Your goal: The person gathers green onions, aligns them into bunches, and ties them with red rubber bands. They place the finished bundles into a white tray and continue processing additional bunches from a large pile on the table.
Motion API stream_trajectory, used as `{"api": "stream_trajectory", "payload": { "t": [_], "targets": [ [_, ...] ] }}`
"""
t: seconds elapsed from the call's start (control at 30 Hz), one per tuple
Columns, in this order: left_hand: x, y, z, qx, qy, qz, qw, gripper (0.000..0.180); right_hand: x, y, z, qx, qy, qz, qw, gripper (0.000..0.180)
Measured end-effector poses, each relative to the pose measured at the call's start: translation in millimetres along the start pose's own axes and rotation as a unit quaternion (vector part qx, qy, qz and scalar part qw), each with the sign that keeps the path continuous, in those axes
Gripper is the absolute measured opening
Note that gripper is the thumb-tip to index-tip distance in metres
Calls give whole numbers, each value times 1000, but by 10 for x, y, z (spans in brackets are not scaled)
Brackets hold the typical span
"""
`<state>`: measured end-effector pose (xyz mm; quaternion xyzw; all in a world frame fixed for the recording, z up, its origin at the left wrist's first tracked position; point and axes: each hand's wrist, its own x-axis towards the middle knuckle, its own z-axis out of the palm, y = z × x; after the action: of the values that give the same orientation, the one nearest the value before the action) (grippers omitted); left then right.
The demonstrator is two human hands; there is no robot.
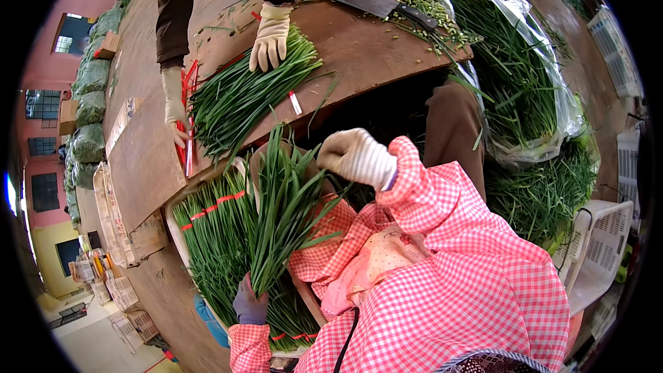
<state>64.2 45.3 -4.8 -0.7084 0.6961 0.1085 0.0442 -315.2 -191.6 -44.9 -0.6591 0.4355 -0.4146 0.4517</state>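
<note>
My left hand [250, 304], in a dark purple glove, grips the cut end of a loose bunch of green chives [280, 214] that fans upward over my lap. My right hand [357, 157], in a white knit glove, is curled shut just right of the bunch's leaf tips; nothing shows clearly inside it. Under the bunch lies a white tray [173, 231] packed with chive bundles tied with red bands [215, 200]. Both my sleeves are pink gingham.
Across the brown board [359, 48] a co-worker's cream-gloved hand [271, 38] presses a chive pile [242, 97]; their other hand [174, 107] is at red ties. A cleaver [380, 2] lies beyond. A clear bag of chives [514, 76] and a white basket [597, 242] are on the right.
</note>
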Motion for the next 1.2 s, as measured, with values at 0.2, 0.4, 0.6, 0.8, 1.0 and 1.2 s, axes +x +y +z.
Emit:
{"api": "stream_trajectory", "payload": {
  "t": [0.2,0.4,0.6,0.8,1.0,1.2],
  "targets": [
    [22,29,-16,5,-16,-12,1000,67,121,-38,-237,-24,19,79,996,21],
    [52,48,-59,4,-22,-7,1000,66,323,-374,-83,-188,-138,-45,971,36],
    [29,-1,-30,6,-15,7,1000,67,411,-360,39,-188,-173,-94,962,25],
    [83,126,-65,1,-19,12,1000,66,249,-216,81,56,3,-36,998,15],
    [55,99,-45,5,-18,4,1000,66,130,18,-617,95,150,158,971,21],
    [82,115,-171,24,-33,-17,999,69,-104,388,-991,-296,70,83,949,16]
  ]
}}
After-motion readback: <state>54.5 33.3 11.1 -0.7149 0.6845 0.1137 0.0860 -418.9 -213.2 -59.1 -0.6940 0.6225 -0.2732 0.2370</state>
